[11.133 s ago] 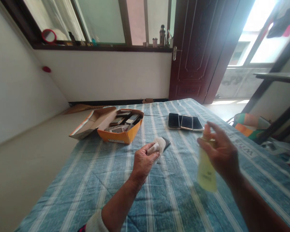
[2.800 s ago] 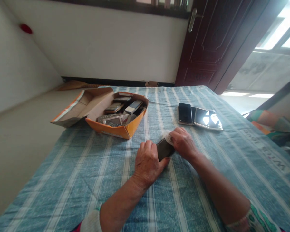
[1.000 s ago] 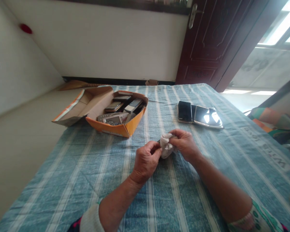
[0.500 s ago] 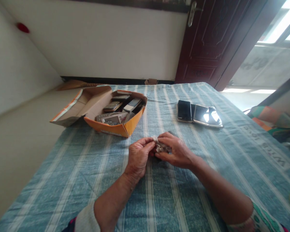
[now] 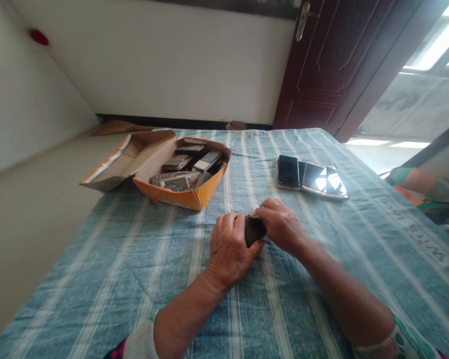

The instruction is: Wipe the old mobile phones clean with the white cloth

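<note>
A dark mobile phone (image 5: 254, 231) is gripped along its near and left side by my left hand (image 5: 229, 249), over the middle of the bed-like striped cloth. My right hand (image 5: 284, 227) pinches a crumpled whitish cloth or tissue (image 5: 253, 213) and presses it at the phone's far edge. Most of the wad is hidden by the fingers. Beyond the hands, to the left, is an open orange cardboard box (image 5: 172, 197) holding several old phones (image 5: 208, 160).
Past my right hand lie a black-screened phone (image 5: 288, 172) and a wider shiny device (image 5: 324, 180), side by side. The box's lid flap (image 5: 108, 167) hangs over the left edge of the striped cloth (image 5: 164, 239). A dark red door (image 5: 322, 75) stands behind.
My left hand has gone from pinching the wad to gripping the phone, which now shows plainly between the hands. My right hand has brought the wad to the phone's far edge.
</note>
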`<move>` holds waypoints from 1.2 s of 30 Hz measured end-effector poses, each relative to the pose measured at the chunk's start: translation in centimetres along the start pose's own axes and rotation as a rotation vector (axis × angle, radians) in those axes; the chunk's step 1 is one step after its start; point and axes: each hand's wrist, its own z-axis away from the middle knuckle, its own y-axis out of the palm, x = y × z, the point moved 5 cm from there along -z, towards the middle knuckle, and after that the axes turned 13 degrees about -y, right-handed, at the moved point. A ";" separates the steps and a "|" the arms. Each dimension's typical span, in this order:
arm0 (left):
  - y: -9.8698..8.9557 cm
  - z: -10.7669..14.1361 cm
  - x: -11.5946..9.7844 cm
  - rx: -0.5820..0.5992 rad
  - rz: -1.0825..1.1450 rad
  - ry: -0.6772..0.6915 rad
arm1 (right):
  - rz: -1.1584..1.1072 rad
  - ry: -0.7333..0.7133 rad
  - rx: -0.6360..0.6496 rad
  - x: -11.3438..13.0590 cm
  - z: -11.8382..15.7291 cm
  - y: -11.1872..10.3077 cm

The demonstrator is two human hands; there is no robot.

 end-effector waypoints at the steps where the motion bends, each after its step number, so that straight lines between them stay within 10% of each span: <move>1: 0.1 0.1 0.0 0.026 -0.043 -0.006 | 0.040 -0.048 0.066 0.9 -0.2 0.3; 11: 0.6 -0.2 0.0 0.138 -0.157 -0.055 | 0.189 -0.164 0.257 2.0 -0.5 1.2; 36: 1.0 -0.1 -0.1 0.131 -0.083 -0.035 | 0.261 -0.041 -0.012 -0.9 0.8 -0.9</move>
